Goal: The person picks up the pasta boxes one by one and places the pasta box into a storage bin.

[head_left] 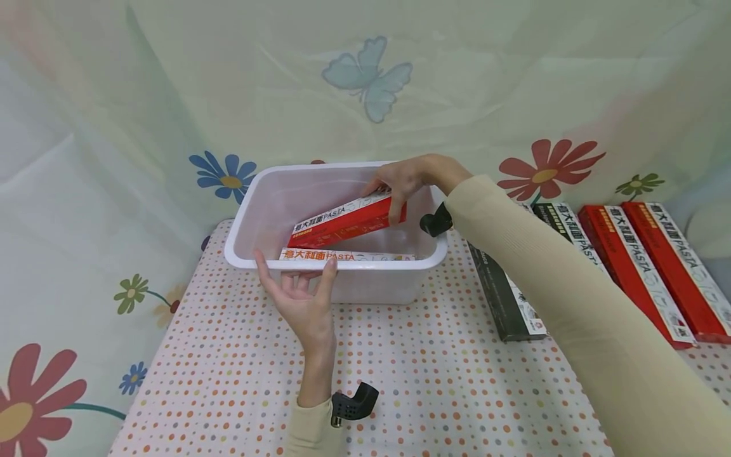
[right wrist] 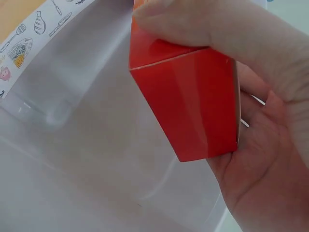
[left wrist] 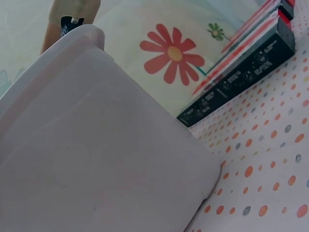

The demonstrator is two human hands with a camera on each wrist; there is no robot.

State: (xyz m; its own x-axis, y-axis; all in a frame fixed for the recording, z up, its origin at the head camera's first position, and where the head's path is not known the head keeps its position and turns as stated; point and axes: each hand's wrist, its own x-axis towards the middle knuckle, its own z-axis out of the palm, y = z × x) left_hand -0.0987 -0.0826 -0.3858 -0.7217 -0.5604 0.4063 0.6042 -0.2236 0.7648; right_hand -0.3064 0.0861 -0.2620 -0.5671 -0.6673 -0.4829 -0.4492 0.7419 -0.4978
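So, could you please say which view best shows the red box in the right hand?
The head view: the red box shows lengthwise, lettering included. Right wrist shows mainly its end, close up; left wrist, none of it.

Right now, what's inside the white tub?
An orange-lettered pasta box along the white tub's near wall, and a red pasta box held by the right hand. Anything directly beneath the boxes is hidden.

The right arm [head_left: 548, 285] slants leftward over the surface [head_left: 434, 381]'s right side, its wrist [head_left: 448, 171] bent, the right hand [head_left: 400, 179] pinching between thumb [right wrist: 178, 21] and fingers. The left forearm [head_left: 318, 377] points toward the far edge; the left hand [head_left: 305, 311] spreads its outer digits [head_left: 328, 282].
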